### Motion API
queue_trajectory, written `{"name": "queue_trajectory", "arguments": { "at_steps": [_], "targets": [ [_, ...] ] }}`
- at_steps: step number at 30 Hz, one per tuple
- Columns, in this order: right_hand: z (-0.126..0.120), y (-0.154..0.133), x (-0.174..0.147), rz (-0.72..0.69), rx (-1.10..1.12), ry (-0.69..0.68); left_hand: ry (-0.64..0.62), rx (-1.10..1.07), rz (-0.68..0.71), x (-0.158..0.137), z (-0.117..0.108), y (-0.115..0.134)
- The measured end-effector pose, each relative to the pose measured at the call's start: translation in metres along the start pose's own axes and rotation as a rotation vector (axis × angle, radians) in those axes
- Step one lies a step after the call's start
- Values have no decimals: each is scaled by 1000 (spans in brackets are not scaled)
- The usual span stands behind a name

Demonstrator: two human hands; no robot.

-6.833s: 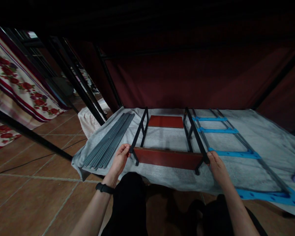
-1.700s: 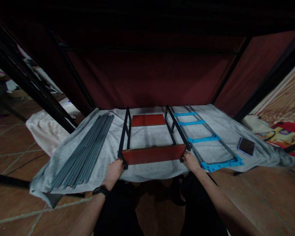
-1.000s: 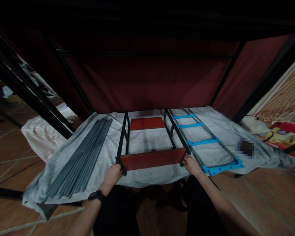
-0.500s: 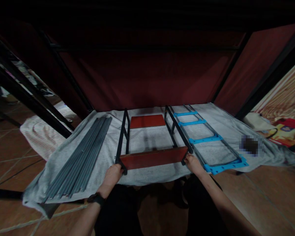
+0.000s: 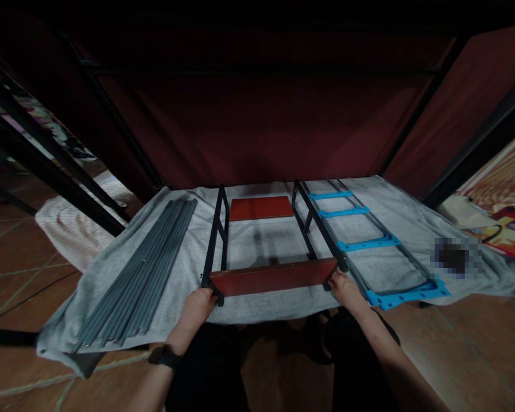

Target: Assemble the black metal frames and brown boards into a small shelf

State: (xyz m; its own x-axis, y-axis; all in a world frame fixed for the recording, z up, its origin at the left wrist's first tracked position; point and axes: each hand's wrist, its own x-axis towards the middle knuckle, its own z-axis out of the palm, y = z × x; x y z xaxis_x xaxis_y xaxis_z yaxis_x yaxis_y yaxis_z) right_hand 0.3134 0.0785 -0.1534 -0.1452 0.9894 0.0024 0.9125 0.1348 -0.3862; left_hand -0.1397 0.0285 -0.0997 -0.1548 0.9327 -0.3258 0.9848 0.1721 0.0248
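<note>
A lived-in room, apparently in a home: dark red curtains [image 5: 283, 129] against a black metal frame [image 5: 51, 169], a gray blanket [image 5: 266, 236], striped fabric [image 5: 75, 229], brown floor tiles [image 5: 17, 360] (clutter [image 5: 58, 129] at far left is blurred).

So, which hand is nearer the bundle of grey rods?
Left. The left hand grips the near left corner of the black frame, just right of the grey rods; the right hand is farther, at the frame's near right corner, across the red-brown front panel.
</note>
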Motion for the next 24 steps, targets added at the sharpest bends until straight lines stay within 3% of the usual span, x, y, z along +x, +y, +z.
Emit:
{"name": "queue_trajectory", "arguments": {
  "at_steps": [4, 8, 15, 19, 24],
  "targets": [
    [-1, -1, -2, 0, 47, 25, 4, -183, 24, 5, 1, -7],
    [-5, -3, -6, -14, 147, 58, 2, -656, 75, 9, -3, -19],
    [-8, 1, -5, 50, 251, 87, 133, -1209, -37, 18, -46, -25],
    [-5, 5, 1, 132, 340, 148, 235, -1536, -103, 39, -68, -17],
    [-10, 13, 15, 160, 563, 189, 208, -1717, -144, 86, -76, -14]
  ]
}}
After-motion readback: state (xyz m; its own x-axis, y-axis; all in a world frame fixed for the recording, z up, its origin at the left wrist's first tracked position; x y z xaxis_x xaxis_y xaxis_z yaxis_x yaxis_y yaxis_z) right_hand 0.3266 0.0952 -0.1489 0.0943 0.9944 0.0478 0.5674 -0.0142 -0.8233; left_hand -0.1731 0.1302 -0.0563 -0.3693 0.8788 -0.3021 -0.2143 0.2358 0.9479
